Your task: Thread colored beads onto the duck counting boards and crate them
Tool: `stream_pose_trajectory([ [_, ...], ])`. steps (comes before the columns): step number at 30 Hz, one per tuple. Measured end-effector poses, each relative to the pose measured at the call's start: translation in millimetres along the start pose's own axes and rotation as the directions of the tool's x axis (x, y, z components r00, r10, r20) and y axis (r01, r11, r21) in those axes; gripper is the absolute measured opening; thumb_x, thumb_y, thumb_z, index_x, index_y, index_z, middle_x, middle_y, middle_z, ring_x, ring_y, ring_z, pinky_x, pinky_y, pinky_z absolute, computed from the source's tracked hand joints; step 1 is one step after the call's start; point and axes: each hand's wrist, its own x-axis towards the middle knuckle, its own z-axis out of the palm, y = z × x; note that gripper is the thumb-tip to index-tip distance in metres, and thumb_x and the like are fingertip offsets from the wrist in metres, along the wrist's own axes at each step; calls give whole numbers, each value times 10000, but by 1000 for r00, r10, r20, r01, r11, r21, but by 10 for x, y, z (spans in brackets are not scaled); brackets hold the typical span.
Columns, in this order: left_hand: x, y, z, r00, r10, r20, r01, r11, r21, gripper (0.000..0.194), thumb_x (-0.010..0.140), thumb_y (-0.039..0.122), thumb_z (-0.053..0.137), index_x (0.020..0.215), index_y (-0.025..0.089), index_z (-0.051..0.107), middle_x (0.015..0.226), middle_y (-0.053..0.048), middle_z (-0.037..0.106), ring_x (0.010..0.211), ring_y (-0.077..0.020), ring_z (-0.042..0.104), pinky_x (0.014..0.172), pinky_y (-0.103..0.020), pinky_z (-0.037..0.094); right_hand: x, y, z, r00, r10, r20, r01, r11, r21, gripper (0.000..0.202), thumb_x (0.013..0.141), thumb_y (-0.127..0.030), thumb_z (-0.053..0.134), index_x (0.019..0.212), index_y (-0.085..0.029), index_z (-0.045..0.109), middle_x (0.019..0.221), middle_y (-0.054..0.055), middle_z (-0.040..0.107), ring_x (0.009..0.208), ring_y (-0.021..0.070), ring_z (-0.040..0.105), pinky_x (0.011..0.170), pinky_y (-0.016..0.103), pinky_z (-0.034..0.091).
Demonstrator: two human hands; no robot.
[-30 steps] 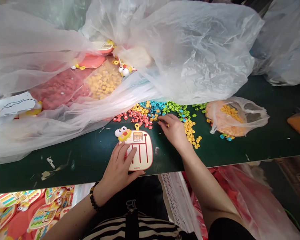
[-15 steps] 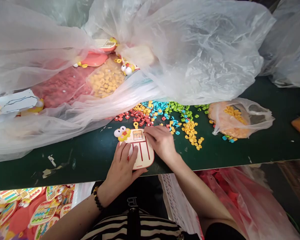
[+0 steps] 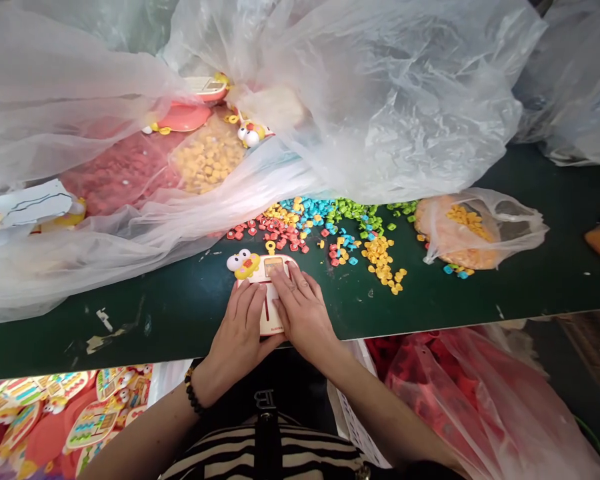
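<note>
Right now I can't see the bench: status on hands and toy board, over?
Both hands flat on toy board: left hand, right hand. Board at table's near edge. Loose coloured beads just beyond, clear of hands.

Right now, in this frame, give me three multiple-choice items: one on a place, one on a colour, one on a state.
1. Where does the toy board lie?
A. on the green table, near its front edge
B. inside a plastic bag
C. on the floor

2. What colour are the loose beads nearest the small bag?
A. yellow
B. black
C. white

3. How are the hands placed?
A. both raised in the air
B. left hand and right hand both flat on the board
C. one inside a bag

Answers: 1 A, the board rests on bare tabletop; 2 A, a yellow heap lies there; 3 B, both palms press on it.
</note>
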Motion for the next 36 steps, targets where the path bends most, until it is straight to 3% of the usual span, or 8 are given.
stream_pose_trajectory([
  [5,76,42,-107,998,-47,39,45,998,46,880,785,532,647,1439,88,262,1391,-258,420,1273,-362,428,1005,-525,419,191,398,-183,997,-58,-43,64,985,159,460,966,-229,385,1424,-199,405,1315,91,606,1228,206,543,987,396,461],
  [8,200,126,-200,990,-54,132,35,989,143,850,735,555,687,1414,154,371,1474,-214,372,1285,-410,393,1034,-604,337,328,757,-252,970,135,-204,-133,991,23,346,954,-238,421,1255,-202,588,1109,89,706,977,237,626,853,397,502],
  [12,332,177,-173,982,-5,191,-34,979,200,837,704,625,672,1383,193,443,1446,-144,453,1338,-462,316,1047,-747,139,428,996,-205,970,149,-195,-187,963,-194,225,905,-199,502,1003,-181,703,920,99,735,836,260,594,757,394,481],
  [16,290,107,-41,986,2,169,-34,982,186,890,741,662,607,1371,61,423,1413,-231,461,1339,-403,370,1076,-639,239,392,838,-181,947,150,-283,-176,982,-69,222,924,-226,504,1035,-179,689,915,79,735,845,240,598,774,374,490],
  [19,217,52,8,993,3,116,-21,987,160,934,739,648,621,1371,6,376,1382,-284,463,1324,-380,403,1071,-569,301,378,611,-170,966,104,-237,-87,993,80,213,940,-285,509,1011,-221,700,939,42,739,887,212,615,821,351,493],
  [24,143,25,17,999,37,28,-39,998,54,771,732,576,684,1275,74,465,1218,-218,587,1261,-367,472,1061,-579,337,355,416,-65,992,8,-128,-10,1000,-17,289,960,-199,441,1115,-210,685,1132,54,715,1020,211,621,847,352,463],
  [30,78,23,0,999,29,-31,-30,998,-52,478,806,426,673,1168,154,520,1040,-115,620,1128,-292,567,1077,-576,339,20,234,-53,994,33,-101,-32,999,17,325,960,-216,440,1229,-171,617,1273,81,641,1223,239,545,926,369,451],
  [36,70,-14,3,995,18,-102,-32,991,-131,635,841,362,625,1361,149,330,1139,-144,559,1121,-262,543,1043,-545,393,28,-7,-28,999,12,30,-18,981,193,413,955,-185,391,1357,-185,485,1337,95,593,1379,262,380,1089,511,290],
])
